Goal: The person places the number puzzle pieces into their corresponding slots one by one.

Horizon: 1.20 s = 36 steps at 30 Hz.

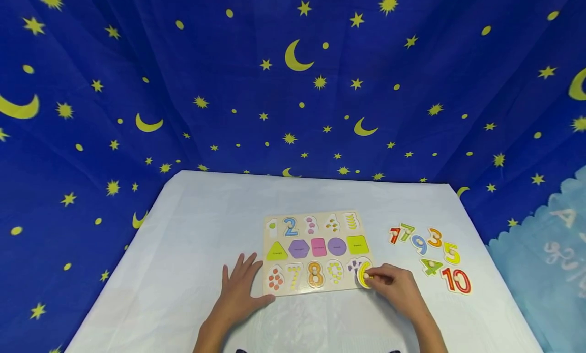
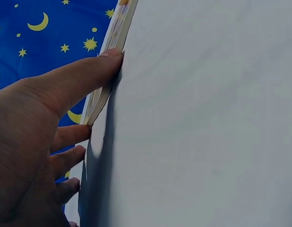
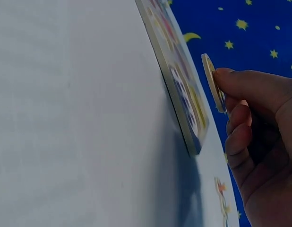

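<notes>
A wooden number puzzle board (image 1: pixel 320 293) lies on the table, with the 2 (image 1: pixel 290 226) and the 8 (image 1: pixel 315 275) sitting in its recesses. At its lower left corner my left hand (image 1: pixel 238 294) rests with fingers spread, the thumb (image 2: pixel 101 66) touching the near edge. My right hand (image 1: pixel 397 287) pinches the small knob of a yellow number piece (image 1: pixel 361 275), apparently a 6, partly covered by the fingers. This piece is over the board's lower right corner; in the right wrist view the piece (image 3: pixel 210 80) appears raised off the board.
Right of the board lie several loose number pieces, among them a red 10 (image 1: pixel 456 281), a green 4 (image 1: pixel 431 266), a yellow 5 (image 1: pixel 451 254) and a blue 9 (image 1: pixel 418 244). A white cloth covers the table (image 1: pixel 197 226). A blue star-and-moon curtain (image 1: pixel 256 98) hangs behind.
</notes>
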Tool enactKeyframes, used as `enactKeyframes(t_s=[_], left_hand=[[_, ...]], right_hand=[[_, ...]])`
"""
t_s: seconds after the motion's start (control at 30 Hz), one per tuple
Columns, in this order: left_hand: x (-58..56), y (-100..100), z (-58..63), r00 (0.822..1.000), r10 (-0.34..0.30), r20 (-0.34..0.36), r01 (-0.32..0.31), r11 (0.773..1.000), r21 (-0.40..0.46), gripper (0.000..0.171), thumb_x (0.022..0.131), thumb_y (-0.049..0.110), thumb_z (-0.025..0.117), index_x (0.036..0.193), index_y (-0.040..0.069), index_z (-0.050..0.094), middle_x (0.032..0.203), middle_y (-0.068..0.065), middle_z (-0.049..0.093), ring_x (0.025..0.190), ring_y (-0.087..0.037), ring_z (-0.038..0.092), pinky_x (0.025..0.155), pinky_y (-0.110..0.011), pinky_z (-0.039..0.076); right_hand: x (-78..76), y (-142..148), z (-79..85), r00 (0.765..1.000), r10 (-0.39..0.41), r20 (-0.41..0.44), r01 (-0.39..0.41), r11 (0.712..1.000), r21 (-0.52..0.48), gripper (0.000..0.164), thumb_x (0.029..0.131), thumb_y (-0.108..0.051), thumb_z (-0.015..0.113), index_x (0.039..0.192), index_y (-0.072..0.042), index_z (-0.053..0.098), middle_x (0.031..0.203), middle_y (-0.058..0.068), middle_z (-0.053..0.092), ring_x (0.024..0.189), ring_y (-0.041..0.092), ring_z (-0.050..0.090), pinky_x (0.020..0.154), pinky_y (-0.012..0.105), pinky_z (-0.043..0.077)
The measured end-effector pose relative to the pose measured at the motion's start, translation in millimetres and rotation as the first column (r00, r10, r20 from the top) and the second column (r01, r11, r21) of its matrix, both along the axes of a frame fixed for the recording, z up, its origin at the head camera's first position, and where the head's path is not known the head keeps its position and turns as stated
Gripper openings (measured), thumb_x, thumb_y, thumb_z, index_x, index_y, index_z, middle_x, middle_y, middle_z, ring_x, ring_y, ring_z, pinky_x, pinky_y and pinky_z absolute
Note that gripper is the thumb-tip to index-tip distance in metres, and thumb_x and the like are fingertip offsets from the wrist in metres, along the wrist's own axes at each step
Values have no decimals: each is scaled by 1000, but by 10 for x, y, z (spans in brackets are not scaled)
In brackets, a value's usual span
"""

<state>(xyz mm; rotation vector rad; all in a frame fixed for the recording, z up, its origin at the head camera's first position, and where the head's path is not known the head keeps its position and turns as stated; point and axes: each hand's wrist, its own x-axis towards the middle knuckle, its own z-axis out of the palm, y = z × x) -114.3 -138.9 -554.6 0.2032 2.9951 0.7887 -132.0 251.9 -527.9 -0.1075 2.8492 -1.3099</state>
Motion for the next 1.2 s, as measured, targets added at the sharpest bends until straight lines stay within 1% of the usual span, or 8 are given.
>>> enactKeyframes(t_s=[0.2, 0.4, 0.57, 0.6, 0.73, 0.9, 1.03, 1.2], left_hand=[[1, -9, -2, 1000, -2, -9, 2, 1000, -2, 88, 69, 62, 74, 137, 14, 50, 152, -8, 34, 144, -34, 13, 108, -65, -1], [2, -6, -7, 1000, -2, -13, 2, 1000, 2, 88, 69, 62, 75, 137, 14, 50, 152, -8, 34, 144, -34, 13, 108, -65, -2], [2, -4, -14, 1000, -6, -18, 6, 1000, 1, 88, 68, 62, 75, 137, 14, 51, 152, -9, 35, 144, -34, 14, 108, -66, -1], [1, -3, -12, 1000, -5, -18, 5, 1000, 2, 88, 68, 62, 75, 137, 14, 51, 151, -9, 35, 143, -35, 14, 108, -66, -1], [-4, -5, -4, 1000, 0, -8, 0, 1000, -1, 88, 68, 63, 75, 137, 14, 51, 152, -8, 35, 143, -34, 14, 108, -66, -1], [-9, -15, -19, 1000, -4, -7, 4, 1000, -1, 89, 68, 66, 73, 138, 15, 50, 152, -8, 33, 144, -34, 12, 108, -65, -2], [-11, -12, -35, 1000, -9, -3, 10, 1000, 10, 90, 69, 66, 72, 138, 15, 50, 153, -8, 33, 144, -34, 11, 108, -65, -3], [-5, -15, -8, 1000, -4, 7, 4, 1000, 1, 90, 68, 65, 73, 139, 14, 50, 153, -8, 33, 144, -34, 11, 108, -65, -3]], right_hand=[[-41, -130, -26, 1000, 17, 3, -17, 1000, -9, 14, 74, -24, 84, 85, -24, 76, 69, -10, 61, 61, 12, 53, 54, 23, 44], [-55, -273, -55, 999, 45, 22, -44, 998, -43, 13, 74, -21, 84, 84, -25, 75, 73, -12, 63, 63, 11, 55, 56, 23, 46], [-63, -390, -44, 997, 74, -1, -74, 996, -52, 14, 74, -21, 84, 85, -23, 76, 71, -11, 60, 63, 11, 53, 56, 23, 45], [-65, -415, -41, 997, 81, -3, -81, 995, -50, 14, 74, -21, 84, 85, -23, 76, 71, -11, 59, 64, 10, 53, 58, 24, 45], [-80, -530, -43, 993, 119, -26, -120, 992, -41, 13, 74, -23, 84, 84, -24, 76, 68, -12, 58, 64, 10, 52, 59, 24, 44], [-106, -650, -73, 983, 173, -67, -174, 985, -15, 14, 74, -23, 84, 85, -27, 75, 66, -16, 57, 62, 7, 52, 60, 25, 43], [-120, -724, -99, 972, 214, -97, -216, 976, -11, 13, 75, -22, 83, 86, -25, 75, 67, -16, 56, 61, 6, 51, 58, 24, 43], [-114, -816, -121, 971, 228, -70, -231, 972, -38, 13, 76, -23, 82, 88, -24, 75, 70, -15, 58, 63, 6, 53, 58, 23, 45]])
